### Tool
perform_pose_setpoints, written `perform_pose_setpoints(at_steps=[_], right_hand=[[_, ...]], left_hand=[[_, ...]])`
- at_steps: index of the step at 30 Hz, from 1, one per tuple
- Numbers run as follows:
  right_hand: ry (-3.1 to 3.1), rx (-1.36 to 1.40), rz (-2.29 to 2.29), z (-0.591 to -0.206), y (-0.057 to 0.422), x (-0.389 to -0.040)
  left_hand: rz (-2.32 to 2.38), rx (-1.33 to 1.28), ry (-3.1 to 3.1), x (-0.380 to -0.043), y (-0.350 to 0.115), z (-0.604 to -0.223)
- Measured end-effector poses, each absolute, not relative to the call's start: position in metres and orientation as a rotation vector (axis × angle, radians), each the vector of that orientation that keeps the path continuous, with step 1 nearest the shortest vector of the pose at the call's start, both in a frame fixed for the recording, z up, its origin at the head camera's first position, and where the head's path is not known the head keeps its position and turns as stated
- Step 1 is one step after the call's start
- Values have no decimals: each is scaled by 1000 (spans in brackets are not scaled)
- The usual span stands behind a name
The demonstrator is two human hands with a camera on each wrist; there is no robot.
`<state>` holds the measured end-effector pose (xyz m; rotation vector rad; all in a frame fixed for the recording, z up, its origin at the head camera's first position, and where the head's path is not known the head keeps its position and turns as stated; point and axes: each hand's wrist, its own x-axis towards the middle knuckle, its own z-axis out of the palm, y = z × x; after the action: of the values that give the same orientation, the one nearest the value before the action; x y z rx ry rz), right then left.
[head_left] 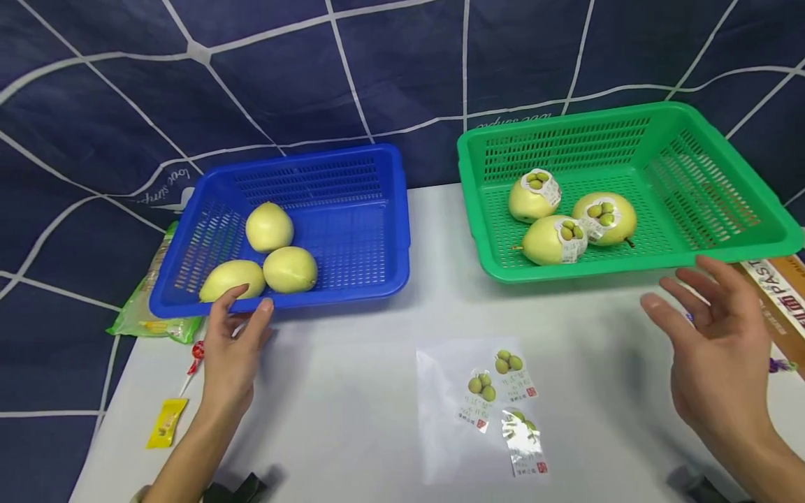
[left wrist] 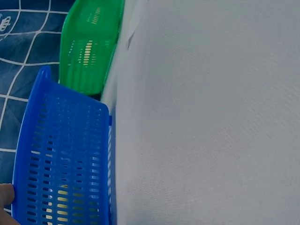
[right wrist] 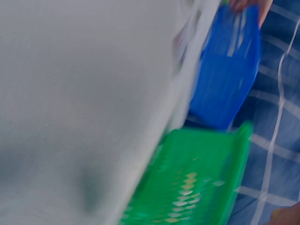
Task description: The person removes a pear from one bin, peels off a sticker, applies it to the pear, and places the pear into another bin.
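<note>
A blue basket (head_left: 342, 297) on the left holds three pale yellow pears (head_left: 291, 270), none with a label showing. My left hand (head_left: 233, 353) is at its front rim, thumb and index finger parted, fingertips overlapping the edge. In the left wrist view a finger (left wrist: 6, 193) shows right at the blue rim. Three pears (head_left: 553, 239) with picture labels lie in the green basket (head_left: 711, 244) on the right. My right hand (head_left: 723, 335) hovers just in front of that basket, fingers loosely bent and holding nothing. Motion blurs the right wrist view.
Between the hands, a clear sheet (head_left: 440, 419) with several fruit-picture labels lies on the white table (head_left: 352, 419). At left are a green-edged packet (head_left: 151, 314), a red lollipop (head_left: 196, 353) and a yellow wrapper (head_left: 167, 423). A brown box (head_left: 780, 300) sits at right. Dark blue cloth (head_left: 402, 70) hangs behind.
</note>
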<state>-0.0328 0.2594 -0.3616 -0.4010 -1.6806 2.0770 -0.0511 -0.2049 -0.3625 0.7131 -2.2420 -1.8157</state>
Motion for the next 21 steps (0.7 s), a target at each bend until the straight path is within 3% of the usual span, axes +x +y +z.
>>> perform_pose_setpoints(at_steps=[3, 7, 14, 21], right_hand=[[-1729, -92, 2121, -352, 242, -17], [-1904, 324, 2152, -341, 215, -23], [-2421, 650, 1866, -306, 137, -65], [-2794, 1055, 1529, -282, 46, -134]], left_hand=[[-1817, 702, -2223, -52, -202, -363], [-1795, 698, -2211, -52, -201, -365], [-1797, 658, -2169, -53, -201, -368], [-1769, 734, -2154, -51, -203, -368]])
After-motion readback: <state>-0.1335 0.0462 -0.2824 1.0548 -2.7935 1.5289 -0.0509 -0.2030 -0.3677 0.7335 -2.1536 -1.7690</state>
